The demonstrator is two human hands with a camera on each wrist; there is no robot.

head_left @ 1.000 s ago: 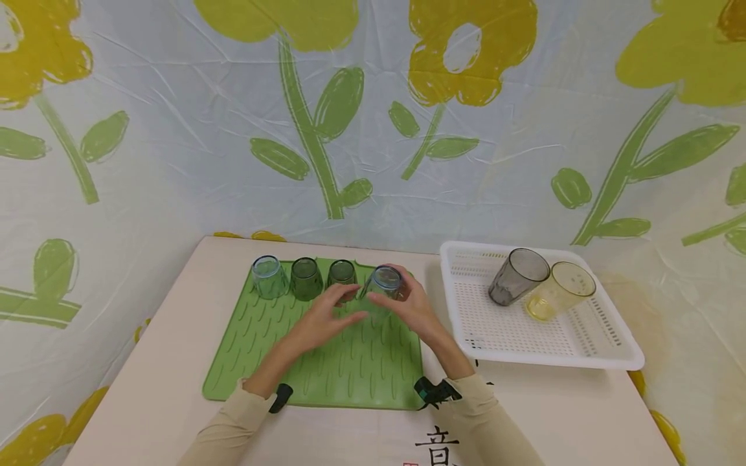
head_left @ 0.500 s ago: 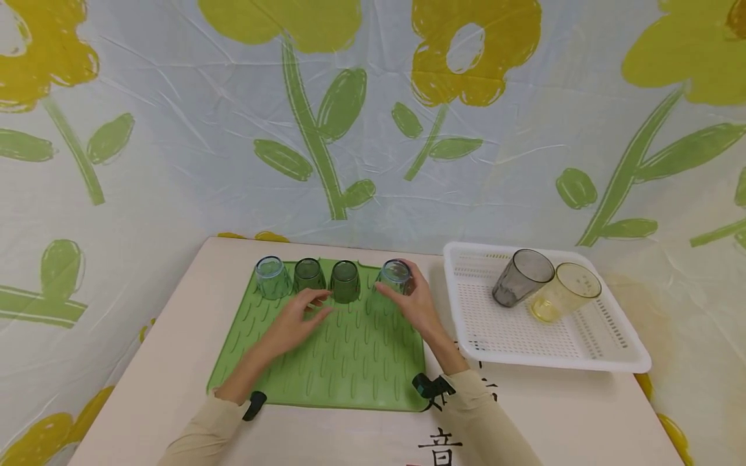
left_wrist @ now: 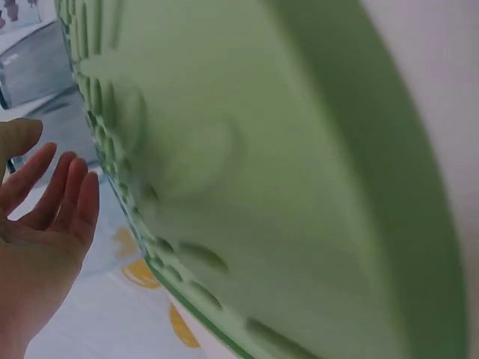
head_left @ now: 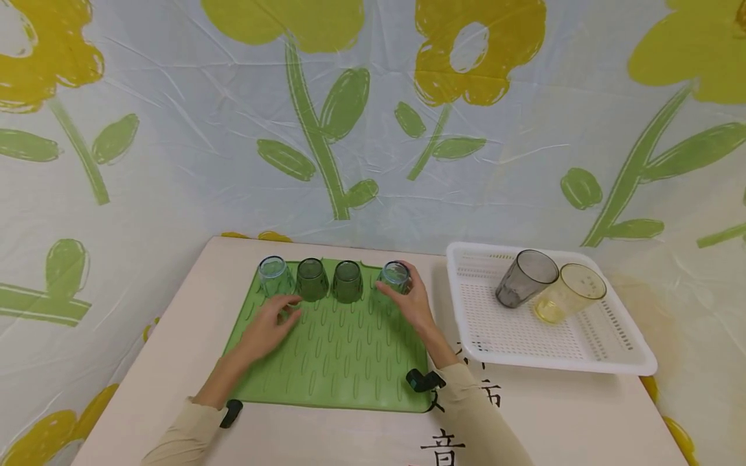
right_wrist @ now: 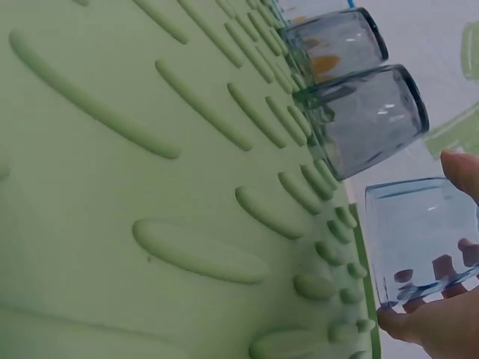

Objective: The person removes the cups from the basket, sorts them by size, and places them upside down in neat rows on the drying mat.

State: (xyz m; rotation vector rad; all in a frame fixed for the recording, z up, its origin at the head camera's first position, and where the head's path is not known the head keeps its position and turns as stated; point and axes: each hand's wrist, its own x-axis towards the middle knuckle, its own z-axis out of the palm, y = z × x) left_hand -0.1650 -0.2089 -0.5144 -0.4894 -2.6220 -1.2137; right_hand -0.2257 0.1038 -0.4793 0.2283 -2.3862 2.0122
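Observation:
My right hand [head_left: 415, 301] holds a clear blue glass [head_left: 393, 275] at the back right of the green ridged mat [head_left: 350, 362], thumb on one side and fingers on the other. In the right wrist view, that glass [right_wrist: 415, 224] is by the mat's edge; I cannot tell whether it touches the mat. Two grey glasses [head_left: 312, 281] and another blue glass [head_left: 275, 277] stand to its left in a row. My left hand [head_left: 269, 327] is above the mat's left part, in front of the leftmost glasses, fingers loosely bent and holding nothing.
A white perforated basket [head_left: 474, 330] stands at the right of the table. Inside lean a tall grey glass [head_left: 523, 281] and a yellow glass [head_left: 565, 298]. A flower-printed cloth [head_left: 233, 116] hangs behind the table.
The right hand carried the blue glass slightly right and back, where it now stays. The left hand drew away from it, moving left and toward the front.

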